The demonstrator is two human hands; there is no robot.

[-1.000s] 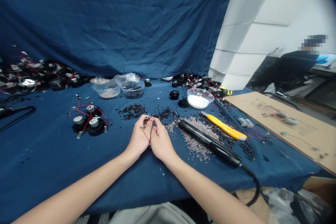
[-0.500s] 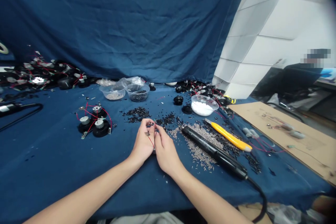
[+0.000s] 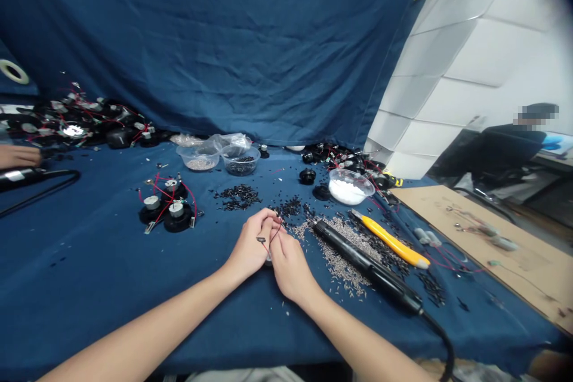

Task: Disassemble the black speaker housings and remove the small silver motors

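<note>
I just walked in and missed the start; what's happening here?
A person's left hand and right hand meet around a small wired part, mostly hidden from view. Three wired black units sit to the left. A corded black tool lies to the right over scattered metal pieces. Another person's hand shows at the far left.

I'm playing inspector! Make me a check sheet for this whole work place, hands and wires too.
Surface: blue cloth, strewn with bits.
Job's things: wired part, mostly hidden in the hands; three wired units to the left.
Clutter: silver bits, black bits, yellow-handled tool.
Hands: left hand and right hand together around the wired part.
Cables: black cord from the black tool; red wires on the units.
Surroundings: blue curtain, white panels, another person's hand at left edge.
</note>
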